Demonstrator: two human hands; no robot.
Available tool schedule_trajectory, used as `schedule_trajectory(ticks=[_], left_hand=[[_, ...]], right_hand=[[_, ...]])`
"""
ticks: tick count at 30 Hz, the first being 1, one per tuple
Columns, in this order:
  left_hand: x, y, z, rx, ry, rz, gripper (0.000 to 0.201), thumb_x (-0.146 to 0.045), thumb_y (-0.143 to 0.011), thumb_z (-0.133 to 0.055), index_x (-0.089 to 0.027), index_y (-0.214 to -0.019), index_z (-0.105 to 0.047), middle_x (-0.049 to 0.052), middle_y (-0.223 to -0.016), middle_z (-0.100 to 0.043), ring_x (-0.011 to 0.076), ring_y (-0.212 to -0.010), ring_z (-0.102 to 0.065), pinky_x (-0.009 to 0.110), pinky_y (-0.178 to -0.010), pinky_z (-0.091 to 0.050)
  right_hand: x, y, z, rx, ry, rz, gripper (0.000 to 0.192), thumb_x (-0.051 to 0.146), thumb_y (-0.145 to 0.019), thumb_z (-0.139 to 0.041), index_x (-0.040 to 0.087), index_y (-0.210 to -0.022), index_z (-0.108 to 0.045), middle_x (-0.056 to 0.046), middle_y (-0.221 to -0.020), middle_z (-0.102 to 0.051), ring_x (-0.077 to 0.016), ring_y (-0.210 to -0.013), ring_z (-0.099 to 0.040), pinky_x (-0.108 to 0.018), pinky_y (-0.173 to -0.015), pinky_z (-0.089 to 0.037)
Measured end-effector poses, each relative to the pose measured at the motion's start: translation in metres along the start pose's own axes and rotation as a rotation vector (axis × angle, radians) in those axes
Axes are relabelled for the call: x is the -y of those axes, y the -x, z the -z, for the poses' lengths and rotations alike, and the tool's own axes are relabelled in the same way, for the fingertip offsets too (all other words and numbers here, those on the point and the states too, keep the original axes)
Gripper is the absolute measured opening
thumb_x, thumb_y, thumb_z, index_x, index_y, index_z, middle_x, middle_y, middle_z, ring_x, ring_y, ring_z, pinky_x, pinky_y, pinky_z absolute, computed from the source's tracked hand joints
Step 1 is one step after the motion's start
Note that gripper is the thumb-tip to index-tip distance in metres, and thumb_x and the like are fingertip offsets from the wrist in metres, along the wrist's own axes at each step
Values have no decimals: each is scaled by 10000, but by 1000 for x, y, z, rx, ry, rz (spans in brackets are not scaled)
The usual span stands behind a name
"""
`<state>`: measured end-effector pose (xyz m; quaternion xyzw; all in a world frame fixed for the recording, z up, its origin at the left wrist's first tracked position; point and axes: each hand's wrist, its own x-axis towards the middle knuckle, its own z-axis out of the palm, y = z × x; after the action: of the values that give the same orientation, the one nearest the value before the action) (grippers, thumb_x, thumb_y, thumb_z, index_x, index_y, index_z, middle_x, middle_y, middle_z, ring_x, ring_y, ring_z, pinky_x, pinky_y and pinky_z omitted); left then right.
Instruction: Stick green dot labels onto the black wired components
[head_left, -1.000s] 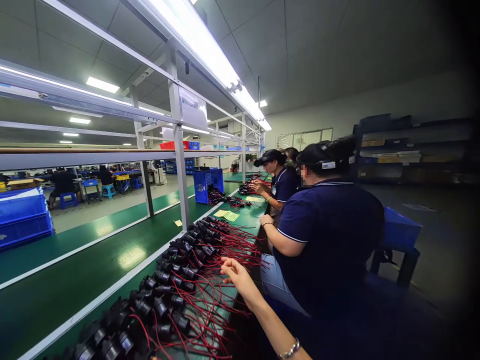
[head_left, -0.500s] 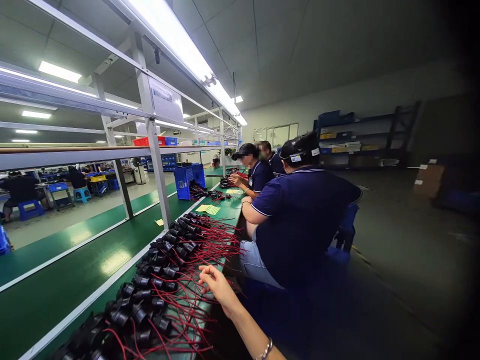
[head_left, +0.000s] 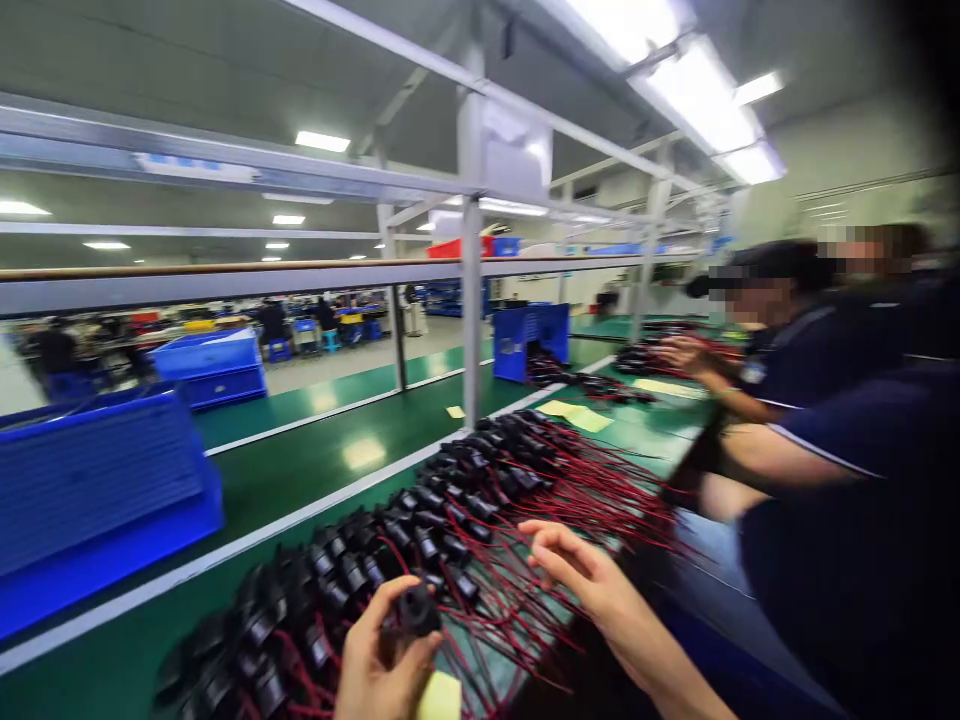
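- While rows of black sockets with red wires (head_left: 465,500) cover the green counter (head_left: 300,480), the left hand (head_left: 386,665) rises at the bottom edge, its fingers curled in a closed grip round one black socket (head_left: 411,612), thumb on its near side.
- A pale yellow piece (head_left: 441,697) sits at the base of that hand; what it is cannot be told.
- The right hand (head_left: 581,575) reaches forward from the lower right, forearm angled in, fingers loose and spread, its grip open and holding nothing, fingertips just above the red wires beside the held socket.
- A blue crate (head_left: 97,500) stands on the far green belt at left; its contents are hidden by its wall.
- A second blue crate (head_left: 214,365) sits behind it, further back.
- A blue bin (head_left: 529,340) lies further along the counter with black parts spilling from its open side.
- Yellow paper slips (head_left: 574,413) lie flat on the counter near that bin.
- A co-worker in a dark shirt (head_left: 855,480) sits close at right, forearm on the counter edge, blurred.
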<state>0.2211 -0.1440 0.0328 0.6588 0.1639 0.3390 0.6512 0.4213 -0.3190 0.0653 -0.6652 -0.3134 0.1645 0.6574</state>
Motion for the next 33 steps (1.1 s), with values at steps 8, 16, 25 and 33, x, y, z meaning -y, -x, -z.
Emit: schedule_trajectory(ticks=[8,16,25,33], left_hand=[[-22,20,-4,85,-152,-185,317,-365,-831,-764,-172,-1077,-709,17,-838,-658,82,-611,-459,172,-529,-340],[-42,33,0,68,-235,-284,247,-180,-849,-730,-236,-1089,-744,26,-986,-761,144,-858,-685,175,-773,-503],[-44,35,0,81,-247,-269,232,-260,-883,-717,-218,-1110,-744,48,-996,-765,154,-852,-695,195,-787,-533],[-35,38,-3,30,-271,-281,300,-400,-916,-692,-218,-1150,-737,89,-1057,-773,186,-912,-709,206,-781,-545]], right_hand=[[56,27,-53,392,137,158,378,609,-867,-656,247,-760,-676,-96,-1051,-684,-263,-975,-665,-342,-856,-557],[76,33,-71,501,246,262,114,227,-855,-627,259,-749,-655,-35,-927,-647,-192,-857,-670,-255,-755,-563],[80,38,-76,481,324,297,141,202,-844,-629,265,-719,-614,-26,-921,-648,-176,-830,-666,-238,-727,-555],[74,46,-78,385,347,330,163,233,-869,-622,262,-709,-624,-46,-934,-651,-201,-833,-685,-270,-710,-571]])
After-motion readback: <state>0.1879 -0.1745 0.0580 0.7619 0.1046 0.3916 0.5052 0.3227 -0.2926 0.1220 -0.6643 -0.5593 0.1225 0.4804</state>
